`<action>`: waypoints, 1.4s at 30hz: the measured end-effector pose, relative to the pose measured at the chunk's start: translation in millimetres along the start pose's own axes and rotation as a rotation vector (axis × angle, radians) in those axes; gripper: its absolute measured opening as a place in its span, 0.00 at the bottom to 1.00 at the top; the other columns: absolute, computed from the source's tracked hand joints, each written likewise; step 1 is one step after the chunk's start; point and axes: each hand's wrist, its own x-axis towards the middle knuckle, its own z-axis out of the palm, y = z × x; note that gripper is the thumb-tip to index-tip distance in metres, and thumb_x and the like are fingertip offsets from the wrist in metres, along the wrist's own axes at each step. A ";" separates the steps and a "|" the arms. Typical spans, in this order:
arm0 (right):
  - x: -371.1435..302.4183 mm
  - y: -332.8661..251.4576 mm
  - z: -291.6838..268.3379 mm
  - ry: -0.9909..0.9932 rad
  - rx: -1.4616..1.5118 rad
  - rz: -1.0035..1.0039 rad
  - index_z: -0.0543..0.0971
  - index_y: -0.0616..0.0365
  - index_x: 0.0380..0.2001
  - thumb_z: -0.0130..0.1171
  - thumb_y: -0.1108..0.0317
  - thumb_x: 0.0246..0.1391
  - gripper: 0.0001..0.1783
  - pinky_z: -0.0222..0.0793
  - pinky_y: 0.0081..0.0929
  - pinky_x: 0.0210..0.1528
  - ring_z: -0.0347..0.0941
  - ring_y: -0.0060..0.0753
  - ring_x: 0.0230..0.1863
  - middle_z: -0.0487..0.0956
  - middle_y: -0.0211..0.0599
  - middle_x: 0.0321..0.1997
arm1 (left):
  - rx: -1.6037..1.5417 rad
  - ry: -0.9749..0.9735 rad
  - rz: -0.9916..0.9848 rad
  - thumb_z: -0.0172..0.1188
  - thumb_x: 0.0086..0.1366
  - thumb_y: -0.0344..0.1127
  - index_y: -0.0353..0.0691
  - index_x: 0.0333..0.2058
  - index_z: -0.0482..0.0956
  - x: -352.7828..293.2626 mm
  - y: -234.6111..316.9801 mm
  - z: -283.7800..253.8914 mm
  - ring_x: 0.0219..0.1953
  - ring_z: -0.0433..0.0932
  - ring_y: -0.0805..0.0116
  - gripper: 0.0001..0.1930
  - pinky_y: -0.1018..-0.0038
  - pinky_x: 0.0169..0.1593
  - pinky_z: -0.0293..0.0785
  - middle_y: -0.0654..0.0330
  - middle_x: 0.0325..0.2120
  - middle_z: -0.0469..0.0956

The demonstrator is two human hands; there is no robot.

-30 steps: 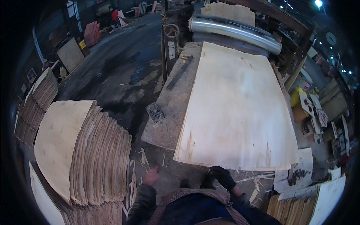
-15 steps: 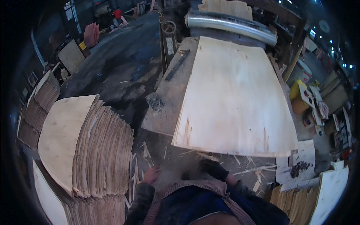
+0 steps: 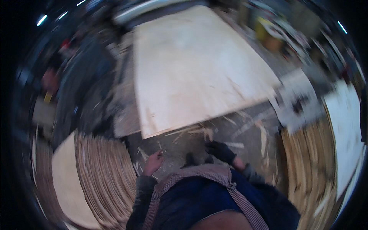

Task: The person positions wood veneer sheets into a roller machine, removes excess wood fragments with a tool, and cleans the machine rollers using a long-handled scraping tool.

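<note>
My bare left hand [image 3: 154,162] hangs low in front of the apron, its fingers drawn together; a small pale bit shows at the fingertips, too blurred to name. To its right, my right hand [image 3: 221,151] wears a dark glove, with its fingers loosely stretched toward the middle and nothing seen in them. Both hands are apart from the large pale wood veneer sheet [image 3: 199,73], which lies just beyond them on a low bench [image 3: 124,111]. Under the sheet's near edge, more layers show at the left corner.
Stacked veneer [image 3: 107,172] stands on my left, and another stack [image 3: 308,161] with a pale sheet [image 3: 347,126] on my right. Wood scraps [image 3: 263,140] litter the floor. A white sheet with dark bits [image 3: 293,90] lies right of the bench. Behind is a metal roller [image 3: 153,8].
My view has swung to the right and tilted, so the bench and veneer appear farther left and more of the right stack shows. Both hands stay near my waist, away from the veneer.
</note>
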 end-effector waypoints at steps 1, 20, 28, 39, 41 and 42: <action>-9.1 3.2 0.0 0.046 0.006 -0.037 0.75 0.57 0.43 0.54 0.59 0.52 0.18 0.64 0.32 0.51 0.70 0.41 0.46 0.75 0.44 0.45 | -0.024 -0.040 0.030 0.53 0.57 0.33 0.35 0.52 0.66 6.9 0.9 3.9 0.45 0.74 0.60 0.23 0.71 0.47 0.69 0.49 0.44 0.74; -131.6 39.7 6.6 0.686 0.084 0.313 0.74 0.59 0.42 0.53 0.60 0.52 0.18 0.65 0.31 0.48 0.70 0.42 0.45 0.75 0.44 0.44 | 0.014 -0.511 0.483 0.49 0.60 0.27 0.31 0.53 0.64 137.1 192.0 52.0 0.43 0.73 0.70 0.21 0.78 0.46 0.68 0.53 0.43 0.74; -127.1 57.4 -45.4 0.729 0.355 0.441 0.74 0.61 0.42 0.55 0.69 0.50 0.15 0.71 0.27 0.40 0.74 0.31 0.37 0.75 0.41 0.42 | 0.024 -0.352 0.459 0.49 0.59 0.29 0.34 0.53 0.65 157.0 189.2 58.5 0.46 0.73 0.64 0.21 0.74 0.48 0.68 0.49 0.46 0.72; -83.8 192.4 -286.5 0.918 1.059 0.401 0.64 0.52 0.54 0.52 0.67 0.54 0.23 0.72 0.28 0.36 0.75 0.34 0.35 0.72 0.37 0.46 | 0.062 0.109 0.547 0.52 0.56 0.29 0.33 0.50 0.67 176.7 317.0 183.3 0.53 0.66 0.55 0.21 0.69 0.55 0.61 0.47 0.50 0.68; -66.7 240.6 -304.7 0.812 1.006 0.187 0.67 0.52 0.51 0.52 0.68 0.53 0.21 0.72 0.29 0.38 0.75 0.37 0.36 0.73 0.37 0.46 | 0.111 0.073 0.574 0.52 0.56 0.29 0.33 0.50 0.67 174.6 351.7 212.8 0.55 0.63 0.54 0.21 0.69 0.58 0.58 0.48 0.53 0.65; -53.1 269.9 -307.3 0.723 0.853 0.003 0.69 0.52 0.49 0.53 0.68 0.52 0.19 0.72 0.28 0.37 0.75 0.37 0.37 0.73 0.37 0.45 | 0.117 0.057 0.589 0.52 0.56 0.29 0.33 0.50 0.67 173.6 370.1 226.9 0.56 0.63 0.54 0.21 0.69 0.58 0.58 0.48 0.53 0.64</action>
